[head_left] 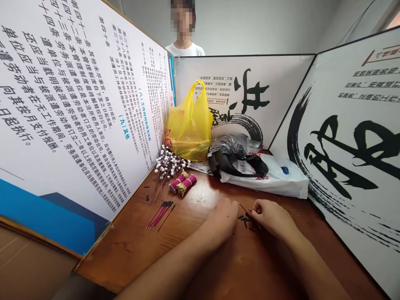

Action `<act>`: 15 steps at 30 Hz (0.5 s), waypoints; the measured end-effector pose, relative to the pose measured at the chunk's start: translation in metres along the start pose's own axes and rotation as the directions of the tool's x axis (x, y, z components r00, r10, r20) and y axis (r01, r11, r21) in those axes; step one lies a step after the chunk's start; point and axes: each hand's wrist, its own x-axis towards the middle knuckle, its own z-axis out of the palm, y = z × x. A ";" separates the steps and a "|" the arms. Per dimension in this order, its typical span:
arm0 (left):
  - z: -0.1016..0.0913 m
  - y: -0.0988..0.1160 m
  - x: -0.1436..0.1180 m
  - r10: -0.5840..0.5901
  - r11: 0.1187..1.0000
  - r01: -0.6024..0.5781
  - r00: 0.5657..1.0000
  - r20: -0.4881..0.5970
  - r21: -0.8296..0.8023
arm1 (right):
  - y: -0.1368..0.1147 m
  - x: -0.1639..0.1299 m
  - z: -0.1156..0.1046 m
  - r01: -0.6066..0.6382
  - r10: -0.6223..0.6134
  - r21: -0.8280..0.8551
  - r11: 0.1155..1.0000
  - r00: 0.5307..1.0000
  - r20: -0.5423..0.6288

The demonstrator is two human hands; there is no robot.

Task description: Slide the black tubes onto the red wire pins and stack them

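Observation:
Over the wooden table (193,233), my right hand (273,216) is closed in a pinch, with a thin reddish wire (249,210) at its fingertips. Close to its left, my left hand (223,218) is smeared by motion, so its finger grip is unclear. Between and below the hands lie several short black sleeves (245,221). To the left is a small row of thin purple wires (161,214), each with a black sleeve at one end. Behind them rest tied bundles of purple wires (184,183) with yellowish ends.
White-tipped stems (168,162) lie in front of a yellow plastic bag (190,125) at the back. Right of it are a black strap (237,166) and a white bag (281,179). Printed boards (290,79) wall the table. A person (186,48) is behind the boards.

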 end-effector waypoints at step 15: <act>-0.010 -0.019 -0.009 -0.027 1.000 0.027 1.000 -0.015 0.012 | -0.021 -0.006 -0.006 0.042 0.007 0.199 0.979 0.971 -0.241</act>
